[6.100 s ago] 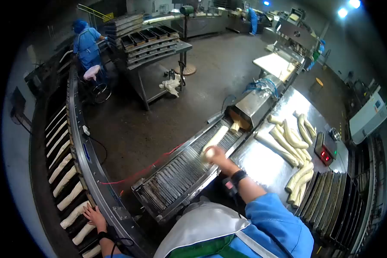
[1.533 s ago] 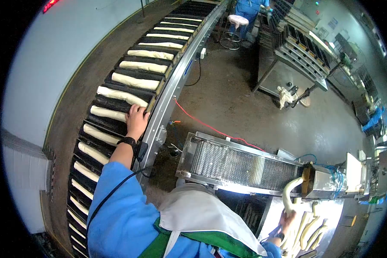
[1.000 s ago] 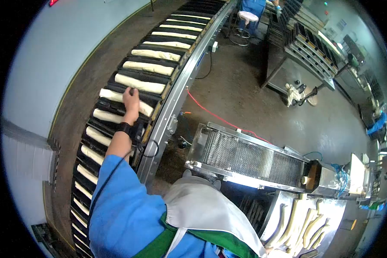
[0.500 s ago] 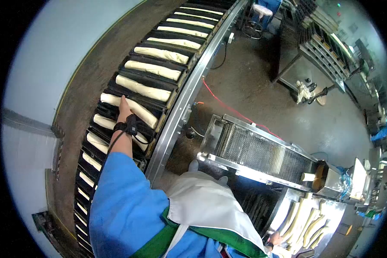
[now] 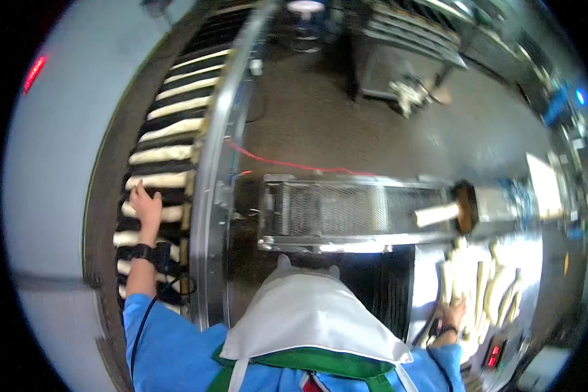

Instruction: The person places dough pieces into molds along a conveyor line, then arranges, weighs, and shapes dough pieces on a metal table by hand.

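My left hand (image 5: 146, 206) is over the dark trays at the left, its thumb and fingers apart, beside a pale dough strip (image 5: 160, 180). Each tray (image 5: 176, 166) in view there holds one such strip. At the lower right, my right hand (image 5: 453, 312) lies at the near end of several long dough pieces (image 5: 482, 287) on the metal table (image 5: 424, 277); blur hides whether its fingers grip one. Another dough piece (image 5: 436, 215) sticks out of the machine's outlet (image 5: 466, 207) above the mesh belt (image 5: 346, 209).
The conveyor's metal rail (image 5: 209, 196) runs along the trays. A scale with red digits (image 5: 496, 353) stands at the lower right. A red cord (image 5: 287, 163) crosses behind the mesh belt. Farther back are a rack table (image 5: 379, 72) and a stool (image 5: 306, 8).
The view has turned toward the right and is blurred. My left hand has spread its fingers. The dough piece reaches farther out of the outlet. My right hand remains by the dough pieces.
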A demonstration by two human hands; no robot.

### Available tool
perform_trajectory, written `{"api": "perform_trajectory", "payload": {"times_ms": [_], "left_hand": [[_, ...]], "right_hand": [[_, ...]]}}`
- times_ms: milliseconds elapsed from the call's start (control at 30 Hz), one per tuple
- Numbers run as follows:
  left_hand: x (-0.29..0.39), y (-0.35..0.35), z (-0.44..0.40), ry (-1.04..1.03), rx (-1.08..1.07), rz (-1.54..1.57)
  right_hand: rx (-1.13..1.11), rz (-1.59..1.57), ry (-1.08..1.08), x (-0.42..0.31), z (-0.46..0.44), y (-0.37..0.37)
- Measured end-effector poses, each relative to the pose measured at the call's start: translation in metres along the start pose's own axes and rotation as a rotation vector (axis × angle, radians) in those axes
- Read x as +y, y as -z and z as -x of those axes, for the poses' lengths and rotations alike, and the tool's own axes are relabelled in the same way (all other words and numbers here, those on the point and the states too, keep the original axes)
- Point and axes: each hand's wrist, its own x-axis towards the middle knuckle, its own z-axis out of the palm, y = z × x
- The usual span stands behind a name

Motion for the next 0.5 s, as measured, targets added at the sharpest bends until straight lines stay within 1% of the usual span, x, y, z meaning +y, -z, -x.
{"api": "perform_trajectory", "payload": {"times_ms": [33,67,100,133,167,200,267,300,333,367,400,467,500], "left_hand": [[0.037,0.019,-0.002,-0.200,0.006,-0.058],[0.073,0.032,-0.002,-0.407,0.009,-0.110],[0.103,0.030,-0.007,-0.563,-0.001,-0.134],[0.135,0.026,-0.013,-0.720,-0.004,-0.154],[0.173,0.025,-0.008,-0.877,-0.007,-0.100],[0.208,0.012,-0.006,-0.966,0.005,-0.059],[0.294,-0.001,0.027,-1.149,-0.074,0.200],[0.336,-0.007,0.048,-1.220,-0.167,0.304],[0.373,-0.019,0.076,-1.281,-0.266,0.404],[0.403,-0.033,0.109,-1.324,-0.307,0.443],[0.428,-0.045,0.145,-1.365,-0.345,0.484],[0.462,-0.054,0.216,-1.422,-0.564,0.492],[0.467,-0.072,0.247,-1.482,-0.580,0.515]], "right_hand": [[-0.050,0.287,0.102,0.009,-0.014,-0.008],[-0.007,0.154,0.019,-0.025,0.007,0.016],[0.011,0.160,-0.131,-0.055,0.017,0.030],[0.090,0.243,-0.121,-0.036,0.000,0.007],[0.026,0.052,-0.203,-0.073,0.024,0.035],[0.088,0.167,-0.318,-0.104,0.036,0.048],[0.086,0.123,-0.249,-0.090,0.041,0.045],[0.092,0.080,-0.195,-0.083,0.046,0.043],[0.098,0.041,-0.134,-0.071,0.048,0.041],[0.086,0.019,-0.033,-0.056,0.050,0.037],[0.095,-0.065,0.068,-0.045,0.060,0.038],[0.117,-0.016,0.114,-0.039,0.088,0.054],[0.138,0.027,0.081,-0.023,0.092,0.046]]}}
